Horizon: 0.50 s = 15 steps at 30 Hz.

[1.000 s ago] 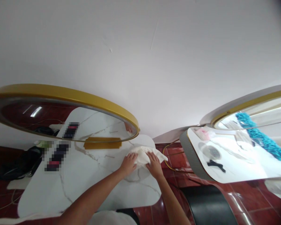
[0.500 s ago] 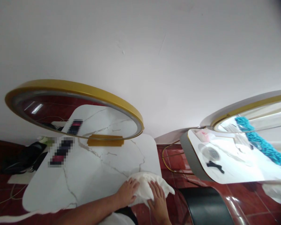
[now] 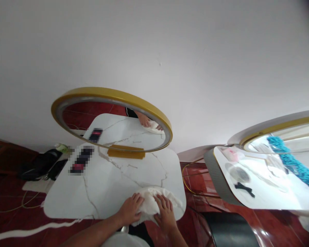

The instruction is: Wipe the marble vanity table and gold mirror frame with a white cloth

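A bunched white cloth (image 3: 154, 199) lies at the front right part of the white marble-patterned table (image 3: 134, 176), with its near side at the table's front edge. My left hand (image 3: 130, 208) grips the cloth's left end, fingers over the top and thumb toward me. On its middle rests my right hand (image 3: 166, 212), fingers curved over the folds and slightly spread, thumb to the left. The fabric under both palms is hidden. Above the table, a gold-framed mirror (image 3: 113, 92) reflects hands and cloth.
A blurred dark-and-pink item (image 3: 81, 159) lies on the table's left side. A gold bracket (image 3: 126, 152) sits below the mirror. To the right are a second table (image 3: 262, 192) with a black clip-like item (image 3: 244, 189), and a black seat (image 3: 230, 228). Black bags (image 3: 41, 164) stand left.
The cloth's right end hung past the table's corner and now lies bunched on the tabletop. Both hands moved with it, left and inward. My view shifted left, so the tables appear farther right.
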Each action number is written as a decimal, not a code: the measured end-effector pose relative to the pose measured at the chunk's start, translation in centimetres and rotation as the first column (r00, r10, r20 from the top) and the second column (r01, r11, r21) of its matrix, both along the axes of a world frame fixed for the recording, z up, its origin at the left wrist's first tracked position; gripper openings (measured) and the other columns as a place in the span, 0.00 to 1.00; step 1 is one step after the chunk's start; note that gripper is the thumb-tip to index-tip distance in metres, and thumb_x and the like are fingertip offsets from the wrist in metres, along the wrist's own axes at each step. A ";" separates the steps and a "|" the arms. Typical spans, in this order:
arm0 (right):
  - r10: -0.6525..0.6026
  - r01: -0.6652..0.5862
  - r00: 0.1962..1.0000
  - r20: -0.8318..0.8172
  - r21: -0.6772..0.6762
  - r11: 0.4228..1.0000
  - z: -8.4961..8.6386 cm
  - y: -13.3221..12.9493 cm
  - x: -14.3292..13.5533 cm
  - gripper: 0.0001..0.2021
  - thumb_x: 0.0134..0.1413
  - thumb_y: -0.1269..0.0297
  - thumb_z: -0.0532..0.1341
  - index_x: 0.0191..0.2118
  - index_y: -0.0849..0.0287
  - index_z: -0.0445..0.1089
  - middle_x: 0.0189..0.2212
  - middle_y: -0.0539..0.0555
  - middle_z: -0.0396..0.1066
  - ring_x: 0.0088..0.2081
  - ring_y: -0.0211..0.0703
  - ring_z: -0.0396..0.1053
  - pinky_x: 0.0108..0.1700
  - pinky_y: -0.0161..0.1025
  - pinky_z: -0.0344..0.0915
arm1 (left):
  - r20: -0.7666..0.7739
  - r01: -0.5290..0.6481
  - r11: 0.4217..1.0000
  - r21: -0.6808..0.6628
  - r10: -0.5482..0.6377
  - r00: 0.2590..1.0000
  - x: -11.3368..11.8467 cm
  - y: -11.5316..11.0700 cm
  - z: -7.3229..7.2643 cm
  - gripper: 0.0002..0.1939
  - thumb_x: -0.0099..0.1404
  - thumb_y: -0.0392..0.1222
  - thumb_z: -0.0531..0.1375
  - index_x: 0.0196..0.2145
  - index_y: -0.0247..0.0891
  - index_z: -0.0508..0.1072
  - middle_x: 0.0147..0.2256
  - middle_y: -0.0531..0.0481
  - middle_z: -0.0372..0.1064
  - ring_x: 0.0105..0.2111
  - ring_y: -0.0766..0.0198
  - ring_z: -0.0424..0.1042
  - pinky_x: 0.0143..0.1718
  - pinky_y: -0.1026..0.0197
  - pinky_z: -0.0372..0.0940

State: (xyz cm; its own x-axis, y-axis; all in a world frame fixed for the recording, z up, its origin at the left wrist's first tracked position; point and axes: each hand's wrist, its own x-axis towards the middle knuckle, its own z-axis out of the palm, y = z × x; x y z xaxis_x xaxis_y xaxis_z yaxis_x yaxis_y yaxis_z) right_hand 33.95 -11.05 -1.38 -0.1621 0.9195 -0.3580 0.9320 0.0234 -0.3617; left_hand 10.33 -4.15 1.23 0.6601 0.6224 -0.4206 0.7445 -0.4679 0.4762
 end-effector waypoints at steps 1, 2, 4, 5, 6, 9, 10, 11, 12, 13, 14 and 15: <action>0.010 -0.010 1.000 -0.006 0.007 1.000 -0.1 0.3 -1.2 0.36 0.47 0.62 0.56 0.63 0.43 0.46 0.64 0.45 0.45 0.63 0.52 0.40 0.62 0.52 0.36 | -0.007 -0.026 1.000 0.009 0.026 1.000 -1.2 -0.1 -0.1 0.32 0.55 0.46 0.57 0.57 0.40 0.58 0.58 0.41 0.53 0.57 0.49 0.53 0.56 0.50 0.54; 0.022 -0.022 1.000 -0.012 0.018 1.000 -0.1 0.7 -2.4 0.36 0.48 0.61 0.56 0.63 0.43 0.46 0.64 0.44 0.45 0.63 0.51 0.40 0.62 0.51 0.35 | -0.011 -0.051 0.999 0.017 0.051 0.999 -2.4 -0.2 -0.2 0.31 0.55 0.46 0.57 0.57 0.41 0.58 0.59 0.42 0.53 0.58 0.49 0.52 0.56 0.50 0.53; 0.052 -0.051 0.998 -0.023 0.040 0.998 -0.1 1.3 -4.9 0.35 0.49 0.60 0.56 0.64 0.42 0.44 0.64 0.43 0.45 0.63 0.51 0.41 0.63 0.51 0.35 | -0.016 -0.102 0.994 0.032 0.103 0.995 -4.9 -0.3 -0.3 0.31 0.55 0.45 0.56 0.57 0.42 0.58 0.59 0.43 0.53 0.59 0.50 0.51 0.57 0.50 0.52; 0.070 -0.069 0.997 -0.027 0.043 0.997 -0.1 1.6 -6.2 0.36 0.49 0.60 0.56 0.64 0.42 0.43 0.64 0.43 0.45 0.63 0.51 0.41 0.63 0.51 0.36 | -0.020 -0.130 0.991 0.038 0.130 0.991 -6.2 -0.3 -0.4 0.31 0.55 0.44 0.56 0.57 0.42 0.58 0.59 0.44 0.53 0.59 0.50 0.50 0.58 0.50 0.51; 0.090 -0.089 0.995 -0.029 0.040 0.995 -0.1 1.9 -7.4 0.36 0.50 0.60 0.56 0.64 0.42 0.42 0.64 0.43 0.45 0.63 0.51 0.42 0.63 0.51 0.36 | -0.028 -0.159 0.986 0.041 0.160 0.987 -7.5 -0.4 -0.4 0.31 0.55 0.44 0.56 0.57 0.43 0.58 0.59 0.44 0.53 0.59 0.50 0.50 0.58 0.50 0.50; 0.170 -0.169 0.985 -0.040 0.031 0.985 0.1 2.8 -10.8 0.35 0.53 0.59 0.54 0.65 0.43 0.39 0.64 0.45 0.43 0.63 0.53 0.43 0.62 0.53 0.39 | -0.061 -0.241 0.969 0.048 0.244 0.968 -11.1 -0.4 -0.4 0.31 0.54 0.41 0.55 0.56 0.42 0.59 0.59 0.45 0.54 0.59 0.51 0.50 0.58 0.50 0.49; 0.204 -0.203 0.978 -0.047 0.035 0.979 0.2 3.1 -11.9 0.35 0.54 0.58 0.54 0.65 0.44 0.37 0.65 0.45 0.42 0.63 0.53 0.43 0.62 0.53 0.40 | -0.072 -0.263 0.963 0.050 0.266 0.961 -12.3 -0.4 -0.4 0.31 0.54 0.41 0.55 0.57 0.42 0.58 0.59 0.45 0.53 0.60 0.51 0.50 0.58 0.50 0.49; 0.237 -0.235 0.970 -0.053 0.041 0.971 0.2 3.4 -12.9 0.35 0.55 0.58 0.53 0.65 0.44 0.36 0.65 0.45 0.41 0.63 0.53 0.44 0.61 0.53 0.41 | -0.082 -0.282 0.958 0.053 0.285 0.955 -13.4 -0.4 -0.5 0.32 0.54 0.41 0.55 0.57 0.41 0.58 0.59 0.45 0.53 0.60 0.51 0.50 0.58 0.50 0.49; 0.268 -0.265 0.962 -0.057 0.047 0.963 0.2 3.7 -13.9 0.35 0.56 0.57 0.52 0.65 0.45 0.34 0.65 0.46 0.40 0.63 0.53 0.44 0.61 0.53 0.42 | -0.087 -0.297 0.953 0.058 0.301 0.950 -14.5 -0.4 -0.6 0.32 0.54 0.40 0.55 0.58 0.42 0.58 0.60 0.46 0.53 0.60 0.52 0.50 0.58 0.50 0.49; 0.292 -0.289 0.955 -0.058 0.050 0.956 0.3 4.0 -14.8 0.35 0.56 0.57 0.52 0.65 0.45 0.34 0.65 0.46 0.40 0.63 0.54 0.44 0.61 0.53 0.42 | -0.086 -0.308 0.949 0.066 0.313 0.946 -15.5 -0.4 -0.8 0.33 0.53 0.40 0.55 0.58 0.42 0.57 0.60 0.47 0.53 0.60 0.53 0.51 0.58 0.50 0.50; 0.307 -0.305 0.950 -0.056 0.050 0.951 0.3 4.2 -15.7 0.35 0.57 0.56 0.52 0.65 0.46 0.33 0.65 0.47 0.40 0.63 0.54 0.45 0.61 0.54 0.43 | -0.082 -0.317 0.945 0.075 0.323 0.943 -16.5 -0.4 -1.0 0.33 0.53 0.39 0.54 0.58 0.43 0.57 0.60 0.48 0.53 0.60 0.53 0.51 0.58 0.51 0.50; 0.315 -0.312 0.948 -0.052 0.050 0.949 0.3 4.4 -16.4 0.35 0.57 0.56 0.52 0.65 0.46 0.33 0.65 0.48 0.40 0.62 0.55 0.45 0.61 0.54 0.43 | -0.076 -0.326 0.941 0.087 0.333 0.940 -17.4 -0.5 -1.2 0.33 0.53 0.38 0.54 0.59 0.43 0.57 0.61 0.49 0.52 0.60 0.54 0.51 0.58 0.51 0.50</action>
State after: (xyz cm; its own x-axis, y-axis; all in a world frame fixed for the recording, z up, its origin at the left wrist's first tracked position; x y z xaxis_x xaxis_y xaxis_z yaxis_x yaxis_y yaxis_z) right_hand 17.50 -6.64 -1.11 -0.4642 0.8326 -0.3022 0.8523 0.3270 -0.4081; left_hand -7.09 -4.60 0.04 0.3749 0.8295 -0.4140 0.9004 -0.2195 0.3757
